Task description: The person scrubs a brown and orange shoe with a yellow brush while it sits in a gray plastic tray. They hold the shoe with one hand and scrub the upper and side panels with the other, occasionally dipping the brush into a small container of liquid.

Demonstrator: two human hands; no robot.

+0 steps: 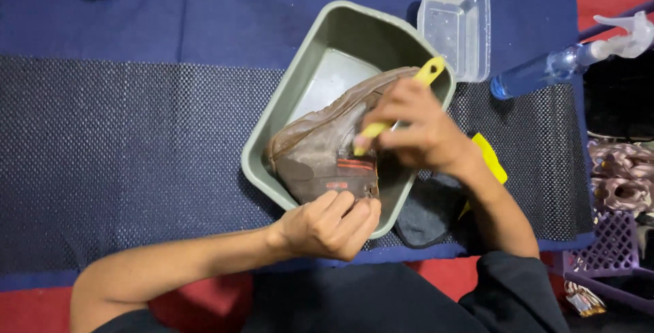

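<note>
Scrubbing is the step in hand, as I judge it: the brown shoe (320, 146) lies on its side in the grey-green tub (340, 33), which sits on the dark mesh mat (136, 149). The left hand (330, 224) is curled shut on the shoe's near edge, at the tub's rim, pinning it. The right hand (419, 129) is closed around a yellow-handled brush (429, 73), its working end down on the shoe's upper. To do this well, the left grip should hold firm so the shoe does not slide, and strokes should stay short and inside the tub. A clear plastic container (456, 26) and a spray bottle (565, 64) lie beyond.
</note>
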